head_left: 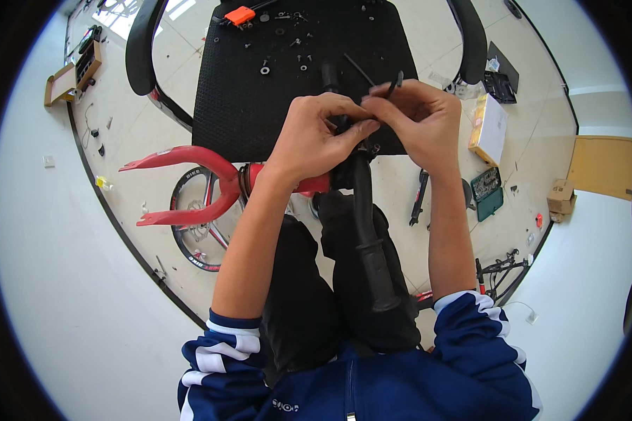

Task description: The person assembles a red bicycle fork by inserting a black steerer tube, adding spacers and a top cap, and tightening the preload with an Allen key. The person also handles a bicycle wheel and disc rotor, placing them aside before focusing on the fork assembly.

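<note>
A black bicycle handlebar [361, 189] with a rubber grip [381, 281] runs from the chair seat toward my lap. It joins a red bicycle fork [214, 186], whose two prongs point left. My left hand [323, 133] is closed over the bar near its middle, thumb and fingers pinched; what lies between them is hidden. Beside it, my right hand [421, 123] is closed, its thumb and forefinger meeting the left fingertips. From its fingers a thin, dark, curved piece [396, 83] sticks out; its kind is unclear. A slim black rod [358, 69] shows just beyond the fingers.
The black chair seat [225, 105] carries loose bolts, washers [265, 70] and an orange-handled item [239, 15]. Armrests [142, 49] flank it. On the floor are a bicycle wheel [189, 231], a green case [487, 193], a white-topped box [491, 130] and cardboard boxes [561, 198].
</note>
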Demonstrator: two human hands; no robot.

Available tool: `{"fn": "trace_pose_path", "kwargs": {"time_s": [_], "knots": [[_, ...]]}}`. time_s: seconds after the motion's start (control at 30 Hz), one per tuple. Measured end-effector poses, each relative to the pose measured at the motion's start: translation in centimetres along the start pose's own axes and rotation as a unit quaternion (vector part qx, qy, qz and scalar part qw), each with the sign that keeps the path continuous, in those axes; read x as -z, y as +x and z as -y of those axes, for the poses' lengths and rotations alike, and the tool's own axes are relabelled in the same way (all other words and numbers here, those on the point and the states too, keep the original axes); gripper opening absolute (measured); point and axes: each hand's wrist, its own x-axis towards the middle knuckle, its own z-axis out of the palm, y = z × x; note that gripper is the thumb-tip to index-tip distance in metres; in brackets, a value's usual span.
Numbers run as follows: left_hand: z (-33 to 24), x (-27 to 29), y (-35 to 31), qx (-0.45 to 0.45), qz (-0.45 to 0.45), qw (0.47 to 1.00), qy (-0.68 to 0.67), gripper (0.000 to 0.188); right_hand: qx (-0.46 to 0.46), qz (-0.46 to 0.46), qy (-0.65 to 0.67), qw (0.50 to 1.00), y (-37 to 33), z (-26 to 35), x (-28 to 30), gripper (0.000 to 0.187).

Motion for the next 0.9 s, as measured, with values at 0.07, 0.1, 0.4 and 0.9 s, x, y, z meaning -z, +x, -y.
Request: {"fn": "trace_pose_path", "kwargs": {"time_s": [0.07,0.1,0.4,0.9], "knots": [[-0.2,0.0,0.2,-0.006,0.001,1.0,0.005,0.021,0.009,-0.004,0.055,0.998,0.0,0.2,0.0,0.015],[-0.2,0.0,0.2,-0.01,-0.001,1.0,0.008,0.02,0.009,0.003,0.062,0.998,0.0,0.1,0.3,0.016],[-0.3,-0.3,0.1,-0.014,-0.018,1.0,-0.004,0.018,0.021,-0.038,-0.049,0.998,-0.4,-0.1,0.2,0.016],[-0.6,-0.6,0.0,-0.032,-0.014,0.999,0.03,0.019,0.044,-0.03,-0.022,0.998,-0.3,-0.1,0.7,0.018]]}}
